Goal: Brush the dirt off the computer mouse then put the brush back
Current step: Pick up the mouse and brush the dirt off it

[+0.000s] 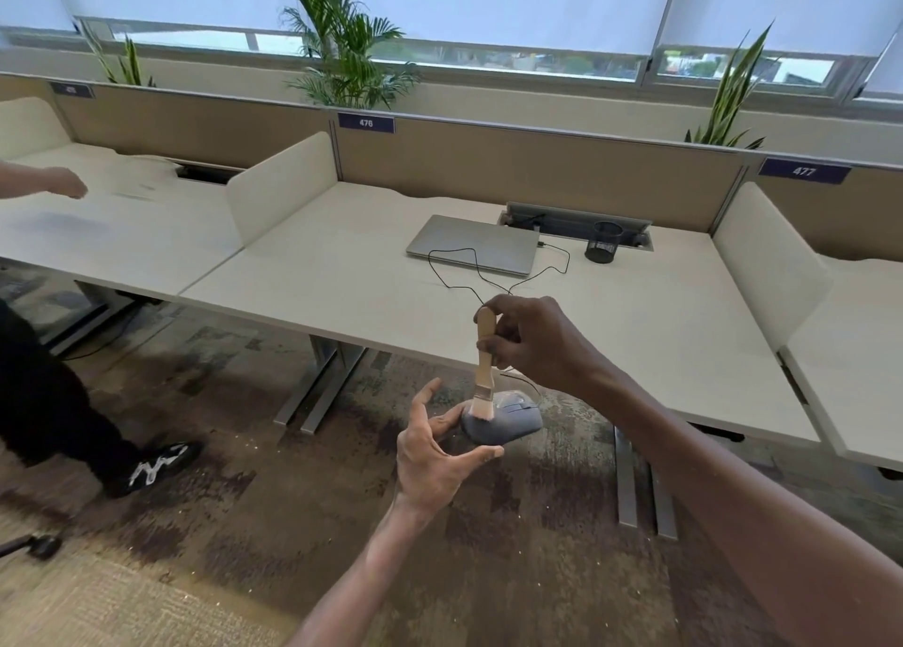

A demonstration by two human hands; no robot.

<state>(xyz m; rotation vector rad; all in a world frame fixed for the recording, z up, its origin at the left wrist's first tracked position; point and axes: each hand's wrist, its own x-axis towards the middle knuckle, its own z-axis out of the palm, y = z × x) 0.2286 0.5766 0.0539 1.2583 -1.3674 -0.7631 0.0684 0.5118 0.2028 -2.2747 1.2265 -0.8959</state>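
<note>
Grey mouse (pixel 503 422) btwn left fingers (pixel 481 452)

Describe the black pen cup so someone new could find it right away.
Find the desk under the sign 476. At its back edge, right of the closed laptop, stands the pen cup. It is the only dark, upright mesh cylinder there.

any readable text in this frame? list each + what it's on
"476": purple tag on the divider behind the desk with the laptop.
"477": purple tag on the divider to the right.
Third tag, far left divider: too blurred to read.
Nothing legible on the mouse, brush or laptop.
</note>
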